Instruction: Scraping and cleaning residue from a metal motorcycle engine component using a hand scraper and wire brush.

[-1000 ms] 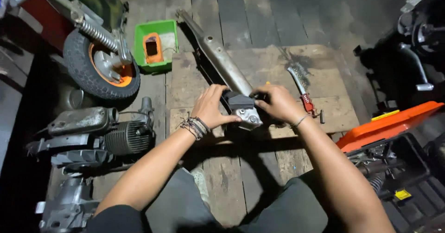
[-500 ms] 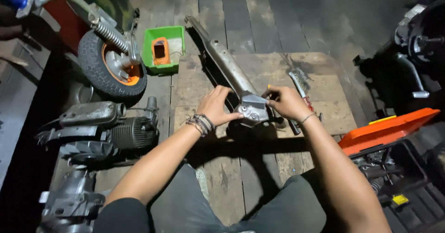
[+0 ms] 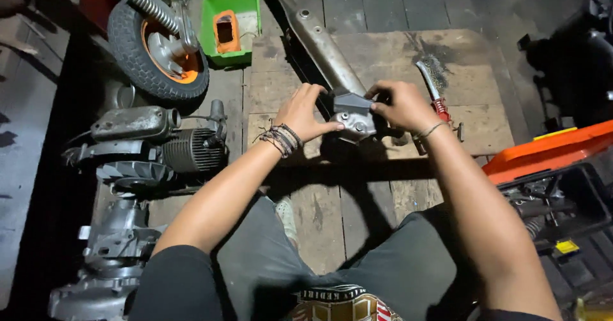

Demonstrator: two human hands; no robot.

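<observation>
On the far left, an old grey engine (image 3: 137,161) lies on the wooden floor (image 3: 332,225). Above it is a small wheel (image 3: 156,46) with a black tyre and an orange middle. Just to its right sits a green box (image 3: 246,14) with an orange thing inside.

In the middle, the left hand (image 3: 306,113) is curled around the left side of a small grey metal part (image 3: 352,118), with the thumb under it. A bunch of dark bands goes around the wrist. A long grey metal bar (image 3: 325,46) runs from the top down to the part.

The right hand (image 3: 399,107) pinches the right side of the same part, fingers bent tight. Just beside it lies a wire brush (image 3: 431,81) with a red handle. On the far right is an orange toolbox lid (image 3: 549,152).
</observation>
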